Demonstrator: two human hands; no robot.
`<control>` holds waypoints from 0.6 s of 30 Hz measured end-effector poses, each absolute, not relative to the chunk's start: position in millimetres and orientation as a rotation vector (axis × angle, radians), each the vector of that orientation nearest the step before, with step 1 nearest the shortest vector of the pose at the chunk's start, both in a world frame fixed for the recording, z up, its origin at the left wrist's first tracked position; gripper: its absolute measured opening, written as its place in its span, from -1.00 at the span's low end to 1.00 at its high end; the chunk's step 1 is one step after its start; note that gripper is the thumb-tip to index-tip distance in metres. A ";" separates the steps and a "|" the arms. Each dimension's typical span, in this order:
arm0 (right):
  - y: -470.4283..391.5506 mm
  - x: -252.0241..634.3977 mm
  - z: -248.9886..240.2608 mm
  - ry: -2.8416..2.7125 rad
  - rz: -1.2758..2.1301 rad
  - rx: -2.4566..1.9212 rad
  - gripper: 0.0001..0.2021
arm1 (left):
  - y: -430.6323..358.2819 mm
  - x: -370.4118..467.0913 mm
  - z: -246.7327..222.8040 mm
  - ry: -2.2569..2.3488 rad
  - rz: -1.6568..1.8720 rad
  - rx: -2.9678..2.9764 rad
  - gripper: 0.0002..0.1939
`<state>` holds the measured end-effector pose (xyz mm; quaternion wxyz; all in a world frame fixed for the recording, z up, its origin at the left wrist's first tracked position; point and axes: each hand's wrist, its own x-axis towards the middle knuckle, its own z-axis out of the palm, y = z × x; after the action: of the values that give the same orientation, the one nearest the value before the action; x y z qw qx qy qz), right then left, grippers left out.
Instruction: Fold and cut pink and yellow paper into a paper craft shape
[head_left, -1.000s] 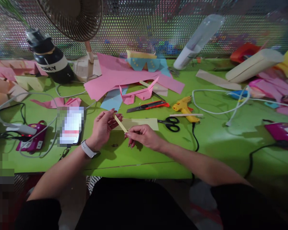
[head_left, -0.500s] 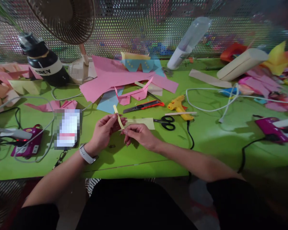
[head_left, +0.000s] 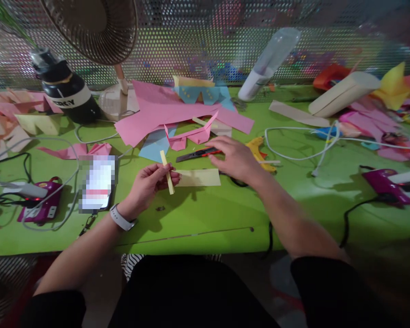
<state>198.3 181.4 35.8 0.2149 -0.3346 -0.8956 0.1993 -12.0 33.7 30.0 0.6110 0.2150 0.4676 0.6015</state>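
Observation:
Pinched between the thumb and fingers of my left hand (head_left: 153,178) is a narrow folded strip of pale yellow paper (head_left: 163,159), its ends sticking out above and below. My right hand (head_left: 237,158) hangs over the handle of a red and black utility knife (head_left: 194,155), thumb and fingers apart; I cannot tell if they touch it. A wider pale yellow paper piece (head_left: 200,177) lies flat just right of my left hand. Scissors (head_left: 239,181) are mostly hidden under my right hand, which also partly covers a yellow glue gun (head_left: 256,146).
Folded pink paper glasses (head_left: 191,136) and large pink sheets (head_left: 140,114) lie behind. A phone (head_left: 97,184), black bottle (head_left: 71,98) and fan (head_left: 92,27) stand left. White cable (head_left: 294,157) loops right, near a purple power strip (head_left: 382,184).
My right hand has let go of the yellow strip and moved right and away from me, over the knife handle. My left hand still holds the strip, close to where it was.

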 end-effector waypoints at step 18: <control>216.2 201.1 -2.9 -2.765 0.136 -0.939 -0.61 | 38.6 -23.7 29.4 1.157 1.170 0.528 -0.82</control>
<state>201.1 216.2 -2.9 0.1091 -0.3194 -0.9402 0.0461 -23.7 38.6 29.4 0.6496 0.2322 0.5090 0.5147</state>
